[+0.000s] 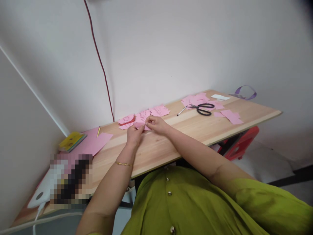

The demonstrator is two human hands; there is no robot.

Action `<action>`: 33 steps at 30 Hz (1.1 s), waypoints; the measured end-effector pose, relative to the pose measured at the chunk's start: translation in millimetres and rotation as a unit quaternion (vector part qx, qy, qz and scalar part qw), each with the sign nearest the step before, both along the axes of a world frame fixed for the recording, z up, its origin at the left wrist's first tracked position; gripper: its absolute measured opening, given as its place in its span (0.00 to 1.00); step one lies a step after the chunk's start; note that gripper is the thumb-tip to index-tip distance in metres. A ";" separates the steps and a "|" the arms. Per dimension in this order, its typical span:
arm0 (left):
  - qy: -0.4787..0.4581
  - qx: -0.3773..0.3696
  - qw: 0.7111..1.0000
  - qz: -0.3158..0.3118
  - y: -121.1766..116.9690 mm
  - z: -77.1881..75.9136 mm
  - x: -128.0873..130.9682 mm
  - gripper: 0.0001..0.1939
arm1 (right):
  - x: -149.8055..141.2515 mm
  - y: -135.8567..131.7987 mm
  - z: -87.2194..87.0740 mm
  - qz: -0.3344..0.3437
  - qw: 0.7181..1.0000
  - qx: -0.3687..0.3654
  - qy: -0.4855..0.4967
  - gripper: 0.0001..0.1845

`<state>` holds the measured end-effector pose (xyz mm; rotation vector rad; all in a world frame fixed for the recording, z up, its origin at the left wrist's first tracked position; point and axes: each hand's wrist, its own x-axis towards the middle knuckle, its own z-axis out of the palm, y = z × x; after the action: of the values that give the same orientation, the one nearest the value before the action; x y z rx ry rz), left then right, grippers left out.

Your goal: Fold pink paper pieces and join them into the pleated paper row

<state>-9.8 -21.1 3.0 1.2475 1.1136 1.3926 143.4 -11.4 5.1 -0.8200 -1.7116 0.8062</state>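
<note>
Both my hands meet over the wooden table (171, 143) near the wall. My left hand (134, 134) and my right hand (156, 124) pinch a small pink paper piece (139, 125) between their fingertips, fingers closed on it. Just behind them lies a spread of pink paper pieces (144, 115), some with red marks. A gold bangle circles my left wrist.
Black scissors (203, 108) and a pen (181, 111) lie to the right among more pink scraps (230, 116). A large pink sheet (97, 141), a pencil (98, 131) and a yellow booklet (70, 141) lie left. A red stool (241, 143) stands under the table. A red cable (102, 68) hangs down the wall.
</note>
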 end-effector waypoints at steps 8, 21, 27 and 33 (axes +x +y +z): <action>-0.102 -0.078 0.985 -0.118 -3.1 1.2 0.7 0.17 | 5.1 5.9 -3.2 0.009 0.999 -0.025 0.019 0.11; -0.024 -0.049 0.995 -0.080 1.0 -6.6 3.4 0.11 | 0.7 5.4 -5.4 -0.012 1.000 0.019 -0.013 0.11; -0.006 -0.049 0.997 -0.059 3.3 -10.2 6.1 0.12 | -3.1 -0.3 -1.7 -0.114 0.976 0.109 -0.151 0.06; -0.067 -0.108 0.986 -0.106 0.9 -7.1 4.8 0.12 | -2.8 0.0 0.6 -0.123 0.959 0.132 -0.219 0.07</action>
<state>-5.0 -20.3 -4.0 1.0672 0.9806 1.1456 140.6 -11.4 5.8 -1.0531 -1.9966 0.2236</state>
